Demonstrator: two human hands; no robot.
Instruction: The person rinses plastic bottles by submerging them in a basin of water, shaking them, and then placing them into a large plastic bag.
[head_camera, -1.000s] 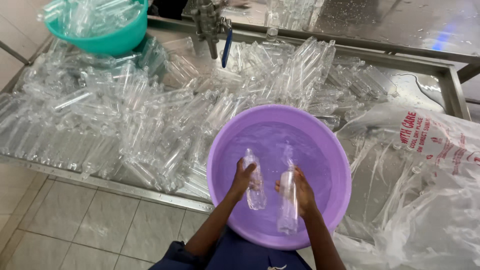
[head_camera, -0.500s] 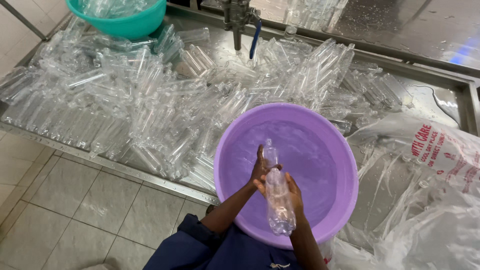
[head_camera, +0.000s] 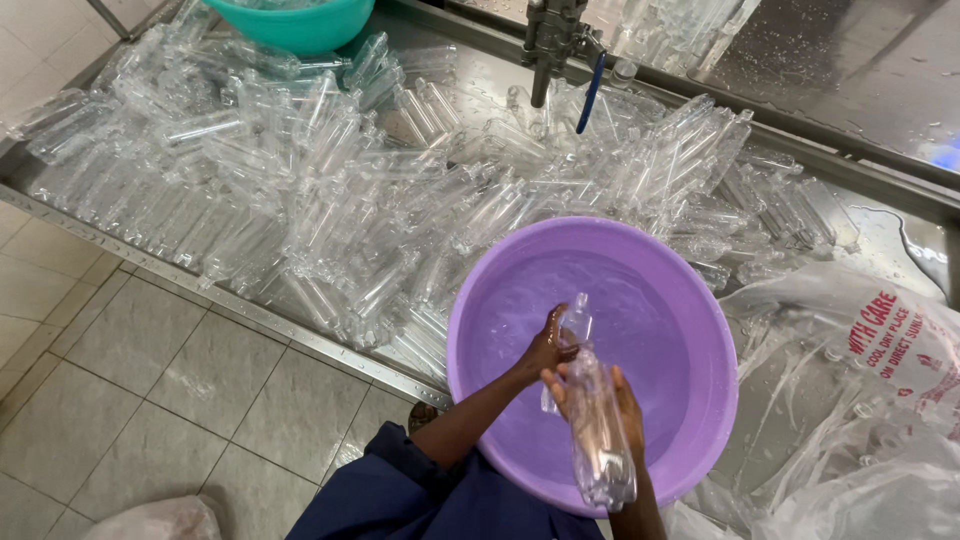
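Note:
A purple basin (head_camera: 700, 300) with water in it stands at the front of a steel table. Over it, my left hand (head_camera: 545, 352) grips a small clear plastic bottle (head_camera: 574, 318) with its neck pointing away from me. My right hand (head_camera: 624, 402) holds a second, larger clear bottle (head_camera: 603, 445), tilted and lifted above the water. The two hands and bottles are close together, touching over the middle of the basin. My dark blue sleeve covers the left forearm.
A big heap of clear empty bottles (head_camera: 330, 190) fills the steel tray behind and left of the basin. A teal basin (head_camera: 300, 25) sits at the back, beside a metal tap with a blue handle (head_camera: 590, 90). Printed plastic bags (head_camera: 860, 400) lie right. Tiled floor (head_camera: 130, 380) lies left.
My hands, apart in the water a second ago with one bottle each, have come together and raised the bottles above the water.

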